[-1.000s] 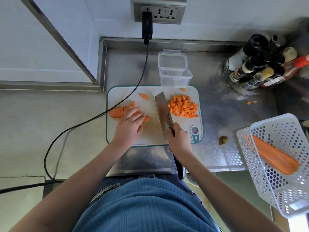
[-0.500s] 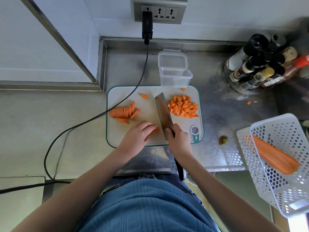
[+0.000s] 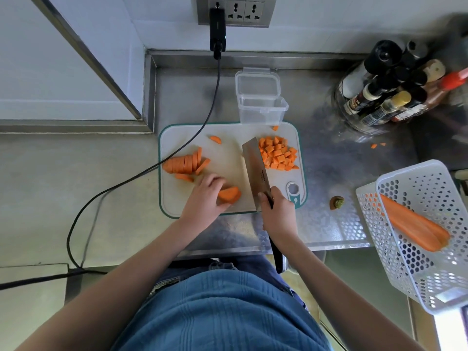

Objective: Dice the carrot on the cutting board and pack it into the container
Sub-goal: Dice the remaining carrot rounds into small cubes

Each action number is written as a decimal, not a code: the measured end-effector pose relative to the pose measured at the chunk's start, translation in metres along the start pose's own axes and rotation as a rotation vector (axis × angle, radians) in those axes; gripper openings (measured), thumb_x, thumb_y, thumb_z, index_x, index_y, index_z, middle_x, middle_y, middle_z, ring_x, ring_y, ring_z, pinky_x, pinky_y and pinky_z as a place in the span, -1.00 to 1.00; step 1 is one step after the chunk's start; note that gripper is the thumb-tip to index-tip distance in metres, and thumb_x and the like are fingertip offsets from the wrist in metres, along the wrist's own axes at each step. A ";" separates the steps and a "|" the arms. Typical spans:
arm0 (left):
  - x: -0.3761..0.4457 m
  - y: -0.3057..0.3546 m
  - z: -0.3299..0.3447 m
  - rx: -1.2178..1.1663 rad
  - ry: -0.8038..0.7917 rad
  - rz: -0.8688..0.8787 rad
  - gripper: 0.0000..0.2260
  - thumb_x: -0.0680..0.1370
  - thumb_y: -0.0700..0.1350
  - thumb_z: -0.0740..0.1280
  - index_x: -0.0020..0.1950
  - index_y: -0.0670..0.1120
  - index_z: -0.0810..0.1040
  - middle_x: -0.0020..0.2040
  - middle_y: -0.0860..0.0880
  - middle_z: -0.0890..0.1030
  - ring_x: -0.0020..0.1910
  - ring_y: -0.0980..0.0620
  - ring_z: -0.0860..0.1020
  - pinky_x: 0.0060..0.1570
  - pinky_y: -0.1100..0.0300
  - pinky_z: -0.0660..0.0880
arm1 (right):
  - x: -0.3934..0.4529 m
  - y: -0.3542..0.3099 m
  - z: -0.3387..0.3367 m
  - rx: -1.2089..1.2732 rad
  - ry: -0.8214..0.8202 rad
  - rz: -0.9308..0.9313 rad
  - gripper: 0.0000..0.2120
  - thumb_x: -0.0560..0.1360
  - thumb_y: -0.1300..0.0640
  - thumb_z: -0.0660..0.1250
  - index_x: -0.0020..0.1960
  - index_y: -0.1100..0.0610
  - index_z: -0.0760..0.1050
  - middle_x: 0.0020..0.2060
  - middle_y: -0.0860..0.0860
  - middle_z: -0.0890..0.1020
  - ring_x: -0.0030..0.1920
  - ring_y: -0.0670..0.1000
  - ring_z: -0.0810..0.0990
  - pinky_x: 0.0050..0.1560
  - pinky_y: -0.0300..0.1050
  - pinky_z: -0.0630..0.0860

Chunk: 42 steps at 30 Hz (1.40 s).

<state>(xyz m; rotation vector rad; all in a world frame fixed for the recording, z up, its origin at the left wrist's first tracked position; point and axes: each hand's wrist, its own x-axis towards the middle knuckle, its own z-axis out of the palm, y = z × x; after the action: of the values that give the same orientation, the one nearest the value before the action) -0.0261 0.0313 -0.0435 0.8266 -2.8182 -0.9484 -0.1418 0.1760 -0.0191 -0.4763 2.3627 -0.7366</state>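
A white cutting board (image 3: 228,160) with a teal rim lies on the steel counter. A row of carrot slices (image 3: 186,163) sits at its left, a pile of diced carrot (image 3: 277,154) at its right. My left hand (image 3: 206,196) holds a few stacked carrot slices (image 3: 229,195) near the board's front edge. My right hand (image 3: 277,212) grips the handle of a cleaver (image 3: 253,171), whose blade rests on the board between the held slices and the dice. A clear empty container (image 3: 260,107) with its lid hinged open stands just behind the board.
A black cable (image 3: 177,153) runs from the wall socket across the board's left corner. Bottles (image 3: 395,82) crowd the back right. A white perforated basket (image 3: 425,234) at the right holds a whole carrot (image 3: 412,225). A carrot stub (image 3: 336,202) and stray bits lie on the counter.
My left hand left the row of slices and drew a few slices toward the board's front, beside the cleaver. The cleaver and right hand barely moved.
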 end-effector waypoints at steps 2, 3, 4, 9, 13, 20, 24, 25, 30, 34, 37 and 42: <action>0.003 0.001 0.000 -0.014 -0.068 0.006 -0.65 0.36 -0.17 0.51 0.10 -0.22 0.57 0.04 -0.14 0.54 0.05 -0.15 0.51 0.07 -0.01 0.46 | -0.001 0.001 -0.002 0.008 0.011 -0.009 -0.77 0.59 0.03 0.19 -0.17 0.13 0.33 -0.41 0.04 0.45 -0.36 0.15 0.50 -0.35 0.16 0.58; 0.005 0.002 -0.001 0.006 -0.086 0.045 -0.69 0.39 -0.19 0.49 0.09 -0.21 0.57 0.03 -0.13 0.54 0.04 -0.15 0.51 0.04 0.01 0.46 | -0.001 0.001 -0.004 0.009 0.017 -0.017 -0.77 0.59 0.04 0.19 -0.16 0.15 0.34 -0.41 0.04 0.45 -0.36 0.15 0.50 -0.35 0.16 0.57; 0.007 0.003 -0.001 0.037 -0.114 0.093 -0.71 0.42 -0.20 0.46 0.11 -0.21 0.57 0.05 -0.13 0.54 0.06 -0.14 0.50 0.05 0.03 0.44 | -0.001 0.002 -0.005 0.008 0.021 -0.024 -0.77 0.59 0.05 0.20 -0.15 0.18 0.34 -0.41 0.05 0.45 -0.36 0.16 0.50 -0.36 0.17 0.57; 0.032 0.000 -0.014 0.206 -0.368 0.271 -0.69 0.50 -0.16 0.37 0.23 -0.19 0.49 0.19 -0.10 0.47 0.24 -0.06 0.36 0.19 0.11 0.35 | -0.007 0.004 -0.008 -0.008 0.020 -0.024 -0.78 0.59 0.05 0.19 -0.16 0.16 0.33 -0.40 0.03 0.45 -0.35 0.15 0.50 -0.35 0.15 0.57; 0.050 -0.007 -0.025 0.286 -0.415 0.492 -0.77 0.42 -0.27 0.42 0.05 -0.19 0.53 0.02 -0.10 0.51 0.09 -0.07 0.42 0.00 0.05 0.42 | -0.012 0.005 -0.006 -0.044 -0.005 -0.051 -0.76 0.59 0.12 0.18 -0.23 0.11 0.26 -0.44 0.01 0.39 -0.40 0.11 0.39 -0.42 -0.10 0.35; 0.009 -0.013 -0.021 -0.037 -0.004 0.181 -0.49 0.45 -0.41 0.33 0.39 -0.17 0.40 0.31 -0.14 0.45 0.12 0.00 0.49 0.17 0.12 0.43 | -0.017 0.001 -0.002 -0.162 -0.021 -0.116 -0.81 0.62 0.09 0.14 -0.11 0.18 0.32 -0.36 0.12 0.52 -0.37 0.19 0.49 -0.40 -0.05 0.39; -0.030 -0.003 -0.003 -0.322 0.178 -0.373 -0.66 0.52 -0.30 0.31 0.30 -0.19 0.48 0.05 -0.09 0.57 -0.06 0.01 0.58 0.00 0.11 0.56 | -0.020 -0.005 0.007 -0.259 -0.037 -0.156 -0.84 0.63 0.10 0.11 -0.11 0.14 0.27 -0.38 0.09 0.48 -0.39 0.15 0.45 -0.41 -0.11 0.29; -0.031 0.001 0.002 -0.385 0.156 -0.443 -0.70 0.53 -0.28 0.29 0.28 -0.19 0.50 0.05 -0.08 0.58 -0.04 0.02 0.58 0.01 0.14 0.55 | -0.021 -0.008 0.010 -0.284 -0.045 -0.163 -0.84 0.63 0.11 0.09 -0.10 0.13 0.25 -0.39 0.08 0.46 -0.39 0.14 0.43 -0.40 -0.12 0.28; -0.018 0.029 0.013 -0.496 0.032 -0.387 -0.66 0.54 -0.31 0.21 0.30 -0.16 0.50 0.19 -0.04 0.55 0.16 0.05 0.50 0.15 0.35 0.35 | -0.024 -0.016 0.018 -0.358 -0.087 -0.184 -0.87 0.64 0.12 0.06 -0.08 0.10 0.18 -0.31 0.16 0.53 -0.33 0.18 0.52 -0.36 -0.08 0.39; -0.010 0.035 0.014 -0.562 0.028 -0.422 -0.63 0.53 -0.34 0.18 0.30 -0.14 0.52 0.21 -0.05 0.56 0.18 0.06 0.49 0.16 0.36 0.35 | -0.026 -0.020 0.019 -0.362 -0.091 -0.126 -0.90 0.64 0.15 0.03 -0.05 0.11 0.19 -0.32 0.12 0.47 -0.35 0.13 0.42 -0.37 -0.10 0.32; -0.009 0.033 0.012 -0.572 0.042 -0.429 -0.65 0.54 -0.33 0.18 0.29 -0.13 0.52 0.19 0.01 0.56 0.16 0.09 0.49 0.05 0.53 0.32 | -0.028 -0.022 0.028 -0.375 -0.077 -0.112 -0.93 0.64 0.19 0.03 0.00 0.16 0.25 -0.34 0.09 0.44 -0.36 0.12 0.40 -0.40 -0.12 0.28; -0.008 0.034 0.012 -0.574 0.078 -0.416 -0.69 0.55 -0.29 0.21 0.26 -0.13 0.54 0.11 0.04 0.56 0.05 0.19 0.46 -0.05 0.60 0.30 | -0.028 -0.027 0.033 -0.335 -0.065 -0.089 -0.91 0.65 0.18 0.01 -0.01 0.16 0.24 -0.29 0.14 0.53 -0.34 0.13 0.43 -0.38 -0.10 0.31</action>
<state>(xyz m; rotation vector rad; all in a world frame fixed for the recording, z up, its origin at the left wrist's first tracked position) -0.0377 0.0643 -0.0327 1.3227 -2.1426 -1.6207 -0.0950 0.1560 -0.0116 -0.7390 2.4236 -0.3558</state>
